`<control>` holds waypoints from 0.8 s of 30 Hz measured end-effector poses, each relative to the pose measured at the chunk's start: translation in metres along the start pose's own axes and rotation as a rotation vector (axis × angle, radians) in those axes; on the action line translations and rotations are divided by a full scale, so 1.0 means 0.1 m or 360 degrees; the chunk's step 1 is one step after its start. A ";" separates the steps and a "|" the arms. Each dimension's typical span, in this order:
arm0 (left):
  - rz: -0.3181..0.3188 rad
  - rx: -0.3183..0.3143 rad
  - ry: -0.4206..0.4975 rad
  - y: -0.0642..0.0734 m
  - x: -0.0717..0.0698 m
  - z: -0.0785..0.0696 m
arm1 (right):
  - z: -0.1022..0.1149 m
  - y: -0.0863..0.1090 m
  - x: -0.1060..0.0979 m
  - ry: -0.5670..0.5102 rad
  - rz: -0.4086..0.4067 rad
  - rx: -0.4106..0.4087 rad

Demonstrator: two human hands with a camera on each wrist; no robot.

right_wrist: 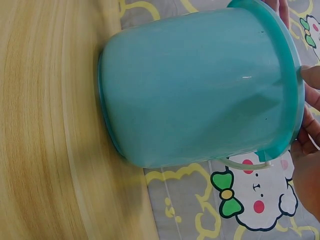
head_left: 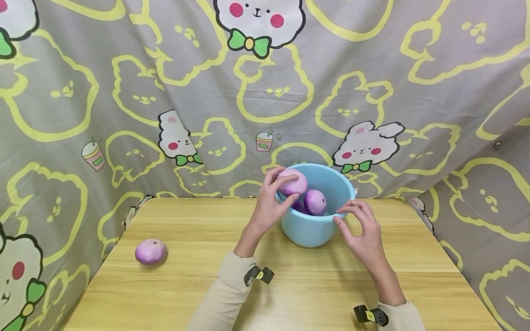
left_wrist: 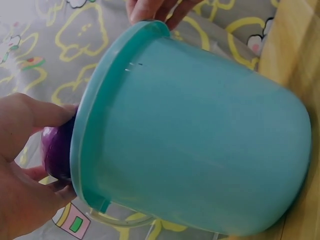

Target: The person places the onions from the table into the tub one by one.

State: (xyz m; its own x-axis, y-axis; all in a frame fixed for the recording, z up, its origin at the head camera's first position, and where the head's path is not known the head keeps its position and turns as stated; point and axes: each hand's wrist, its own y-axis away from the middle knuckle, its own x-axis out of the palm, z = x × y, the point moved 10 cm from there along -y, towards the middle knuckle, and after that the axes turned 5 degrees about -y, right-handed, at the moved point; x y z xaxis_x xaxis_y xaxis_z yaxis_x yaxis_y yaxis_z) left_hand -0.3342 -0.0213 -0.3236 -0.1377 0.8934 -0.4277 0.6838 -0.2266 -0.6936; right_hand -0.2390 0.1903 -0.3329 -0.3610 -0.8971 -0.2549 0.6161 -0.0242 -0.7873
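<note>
A light blue bucket (head_left: 308,232) stands upright near the table's back edge. My left hand (head_left: 271,202) grips a purple onion (head_left: 293,182) at the left side of the bucket's mouth, thumb on the near side and fingers round the far side. In the left wrist view this onion (left_wrist: 57,150) shows just past the rim. Inside the bucket lies another purple onion (head_left: 315,202), with more purple partly hidden below it. With thumb outside and fingers over the edge, my right hand (head_left: 364,234) pinches the bucket's right front rim; the right wrist view shows the same rim (right_wrist: 295,90).
One more purple onion (head_left: 151,252) lies on the left part of the wooden table (head_left: 186,294). A patterned grey curtain (head_left: 198,101) hangs right behind the table and along both sides. The bucket's pale handle (right_wrist: 245,164) hangs down at its side.
</note>
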 end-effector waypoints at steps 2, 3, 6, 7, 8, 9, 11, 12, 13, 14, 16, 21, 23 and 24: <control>0.0009 -0.0002 -0.0027 0.00 0.02 0.01 | 0.00 0.00 0.00 0.0002 0.0001 0.0003; 0.0015 -0.0006 -0.0037 0.00 0.03 0.01 | 0.00 0.00 0.00 0.0002 0.0003 0.0004; 0.0035 -0.0017 -0.0049 0.00 0.07 0.03 | -0.01 0.00 0.00 -0.0004 0.0008 0.0017; 0.0043 -0.0023 -0.0051 0.00 0.08 0.04 | -0.01 0.00 0.00 -0.0004 0.0010 0.0016; 0.0049 -0.0022 -0.0054 0.00 0.09 0.04 | 0.00 0.00 0.00 -0.0006 0.0010 0.0014; 0.0056 -0.0024 -0.0060 0.00 0.10 0.04 | 0.00 0.00 0.00 -0.0006 0.0010 0.0014; 0.0067 -0.0018 -0.0070 0.01 0.12 0.05 | 0.00 0.00 0.00 -0.0005 0.0013 0.0016; 0.0073 -0.0018 -0.0077 0.01 0.12 0.05 | -0.01 0.00 0.00 -0.0006 0.0013 0.0020; 0.0080 -0.0021 -0.0086 0.01 0.13 0.05 | -0.01 -0.01 0.00 -0.0002 0.0013 0.0021; 0.0088 -0.0022 -0.0090 0.01 0.13 0.05 | -0.01 -0.01 0.00 0.0000 0.0013 0.0025; 0.0106 -0.0030 -0.0103 0.01 0.14 0.06 | 0.00 -0.02 0.00 0.0003 0.0013 0.0030; 0.0125 -0.0047 -0.0121 0.02 0.15 0.09 | 0.01 -0.02 0.01 -0.0001 0.0013 0.0024; 0.0116 -0.0039 -0.0115 0.03 0.14 0.09 | -0.04 -0.01 0.01 0.0002 0.0011 0.0023; 0.0112 -0.0032 -0.0108 0.03 0.14 0.09 | -0.08 0.01 0.01 0.0005 0.0010 0.0020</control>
State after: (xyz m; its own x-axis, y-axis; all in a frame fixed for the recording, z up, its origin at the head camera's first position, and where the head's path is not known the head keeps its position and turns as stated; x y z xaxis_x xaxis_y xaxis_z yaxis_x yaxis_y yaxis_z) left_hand -0.3404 -0.0132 -0.3370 -0.1369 0.8470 -0.5136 0.7076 -0.2792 -0.6491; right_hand -0.2449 0.1926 -0.3386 -0.3592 -0.8959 -0.2614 0.6270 -0.0242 -0.7786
